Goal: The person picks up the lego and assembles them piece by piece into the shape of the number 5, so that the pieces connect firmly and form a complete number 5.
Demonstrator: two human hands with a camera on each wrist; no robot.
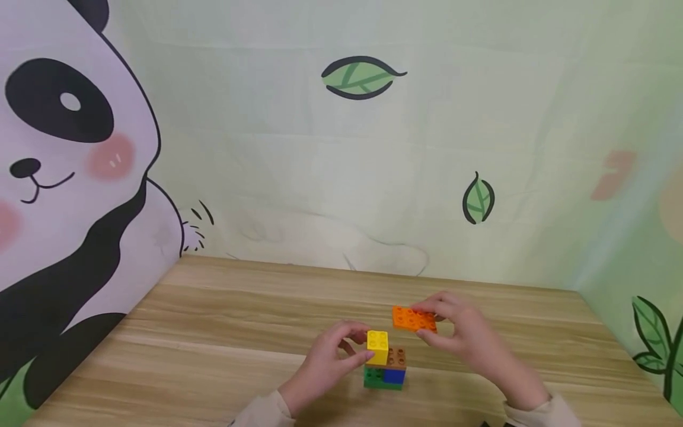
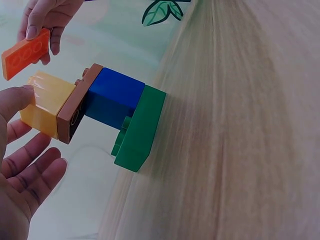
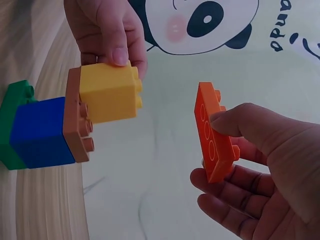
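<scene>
A small stack of toy bricks stands on the wooden table. Its base is a flat green brick [image 2: 142,130], with a blue brick [image 2: 115,97] on one half and a flat brown brick [image 3: 75,117] above. On one end of the brown brick sits a yellow brick [image 1: 377,347], pinched between the thumb and fingers of my left hand [image 1: 333,362]. My right hand [image 1: 469,332] grips a flat orange brick [image 1: 414,318] by its edges, in the air above and to the right of the stack. The brown brick's other studs show bare beside the yellow one.
The wooden tabletop [image 1: 229,308] spreads around the stack. Behind it hangs a pale green cloth backdrop [image 1: 267,148] with printed leaves, and a large printed panda [image 1: 69,148] covers the left side.
</scene>
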